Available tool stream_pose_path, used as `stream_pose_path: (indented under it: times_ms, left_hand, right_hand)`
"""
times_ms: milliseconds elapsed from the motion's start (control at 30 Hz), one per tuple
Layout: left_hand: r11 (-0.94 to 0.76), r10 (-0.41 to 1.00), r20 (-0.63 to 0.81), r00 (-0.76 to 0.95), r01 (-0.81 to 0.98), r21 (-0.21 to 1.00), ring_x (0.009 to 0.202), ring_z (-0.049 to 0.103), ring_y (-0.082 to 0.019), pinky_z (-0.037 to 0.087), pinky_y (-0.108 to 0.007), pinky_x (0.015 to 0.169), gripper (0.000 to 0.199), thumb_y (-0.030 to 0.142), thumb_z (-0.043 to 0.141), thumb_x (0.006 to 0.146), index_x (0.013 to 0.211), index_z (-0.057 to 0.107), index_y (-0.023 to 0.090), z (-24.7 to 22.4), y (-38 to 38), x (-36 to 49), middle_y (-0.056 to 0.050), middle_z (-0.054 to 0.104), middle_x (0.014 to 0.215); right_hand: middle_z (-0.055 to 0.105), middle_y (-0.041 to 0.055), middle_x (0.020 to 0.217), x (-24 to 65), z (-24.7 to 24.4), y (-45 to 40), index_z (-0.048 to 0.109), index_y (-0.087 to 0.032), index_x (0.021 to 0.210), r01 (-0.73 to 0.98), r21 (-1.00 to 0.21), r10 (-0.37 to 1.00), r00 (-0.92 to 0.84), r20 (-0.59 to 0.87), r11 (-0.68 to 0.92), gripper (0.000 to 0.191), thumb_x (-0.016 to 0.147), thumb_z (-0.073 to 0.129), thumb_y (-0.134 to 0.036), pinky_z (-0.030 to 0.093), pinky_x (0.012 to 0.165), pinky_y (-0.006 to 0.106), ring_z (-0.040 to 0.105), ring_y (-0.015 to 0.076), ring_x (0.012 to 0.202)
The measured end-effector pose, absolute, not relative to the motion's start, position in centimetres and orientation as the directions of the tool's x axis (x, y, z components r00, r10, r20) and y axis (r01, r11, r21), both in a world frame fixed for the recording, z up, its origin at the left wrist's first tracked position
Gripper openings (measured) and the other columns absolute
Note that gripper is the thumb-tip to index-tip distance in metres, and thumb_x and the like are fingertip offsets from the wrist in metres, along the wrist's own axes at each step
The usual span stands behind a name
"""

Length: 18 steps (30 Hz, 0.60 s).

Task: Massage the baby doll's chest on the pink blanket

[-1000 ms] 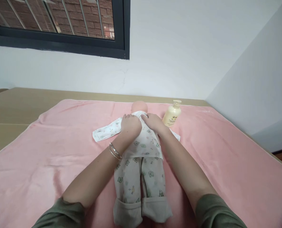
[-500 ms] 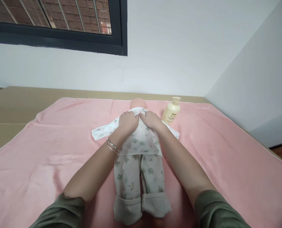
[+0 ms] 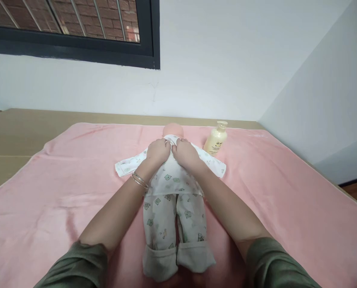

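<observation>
A doll with a pink head [image 3: 173, 130] lies on the pink blanket [image 3: 85, 172], its feet end nearest me. It wears a white printed top [image 3: 174, 180] and matching trousers [image 3: 160, 220] with folded cuffs. My left hand [image 3: 159, 151] and my right hand [image 3: 185, 152] rest side by side on the upper chest of the top, just below the neck. Both have curled fingers pinching the fabric near the middle. The top's two sleeves spread outward, one on each side of my hands.
A pale yellow pump bottle [image 3: 216, 139] stands on the blanket beyond the right sleeve. Wooden surface [image 3: 10, 130] shows around the blanket's left and far edges. Behind are a white wall [image 3: 226, 60] and a dark-framed window [image 3: 148, 32].
My right hand has shifted slightly up and left on the top, and more of the right sleeve shows. The whole view has moved a little.
</observation>
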<state>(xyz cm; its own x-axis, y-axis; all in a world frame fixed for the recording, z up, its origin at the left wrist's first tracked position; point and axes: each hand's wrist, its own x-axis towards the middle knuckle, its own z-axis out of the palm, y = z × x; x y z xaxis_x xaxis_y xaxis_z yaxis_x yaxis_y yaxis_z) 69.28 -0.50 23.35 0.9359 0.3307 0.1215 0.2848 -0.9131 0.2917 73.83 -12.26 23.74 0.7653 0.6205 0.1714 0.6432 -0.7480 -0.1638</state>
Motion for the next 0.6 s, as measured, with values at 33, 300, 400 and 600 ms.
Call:
stream_pose_path:
  times_ms: [33, 300, 400, 600]
  left_hand:
    - [-0.927, 0.325, 0.113, 0.939, 0.292, 0.236, 0.108, 0.066, -0.031, 0.05, -0.04, 0.092, 0.042, 0.025, 0.029, 0.098, 0.114, 0.065, 0.009, 23.7, -1.2, 68.9, -0.02, 0.07, 0.116]
    - [-0.952, 0.292, 0.125, 0.948, 0.274, 0.138, 0.115, 0.063, -0.032, 0.049, -0.039, 0.094, 0.036, 0.016, 0.039, 0.092, 0.119, 0.062, 0.008, 24.7, -3.6, 67.9, -0.022, 0.067, 0.12]
    - [-0.932, 0.305, 0.116, 0.945, 0.272, 0.24, 0.109, 0.066, -0.031, 0.05, -0.039, 0.091, 0.039, 0.025, 0.032, 0.098, 0.112, 0.065, 0.011, 23.8, -1.5, 69.1, -0.02, 0.069, 0.117]
    - [-0.895, 0.366, 0.12, 0.923, 0.313, 0.318, 0.106, 0.067, -0.031, 0.05, -0.04, 0.087, 0.043, 0.032, 0.03, 0.098, 0.111, 0.067, 0.014, 22.4, 0.1, 70.2, -0.018, 0.072, 0.114]
  right_hand:
    - [0.068, 0.0223, 0.122, 74.4, 23.9, -12.5, 0.064, -0.006, 0.123, 0.62, -0.207, 0.604, 0.784, 0.142, -0.757, 0.044, 0.104, 0.035, -0.033, 0.044, 0.097, 0.035, 0.062, 0.0305, 0.114]
    - [0.07, 0.022, 0.122, 76.0, 24.7, -13.7, 0.065, -0.006, 0.124, 0.598, -0.196, 0.608, 0.794, 0.017, -0.777, 0.063, 0.107, 0.022, -0.049, 0.042, 0.1, 0.042, 0.064, 0.0343, 0.114]
    - [0.067, 0.0265, 0.122, 73.2, 24.9, -13.0, 0.061, -0.001, 0.127, 0.638, -0.038, 0.635, 0.769, 0.069, -0.769, 0.05, 0.106, 0.03, -0.033, 0.041, 0.103, 0.045, 0.062, 0.0354, 0.117]
    - [0.065, 0.0259, 0.126, 71.3, 24.9, -12.2, 0.063, -0.002, 0.125, 0.705, -0.005, 0.703, 0.707, 0.07, -0.709, 0.038, 0.093, 0.046, -0.013, 0.04, 0.105, 0.042, 0.06, 0.0346, 0.121]
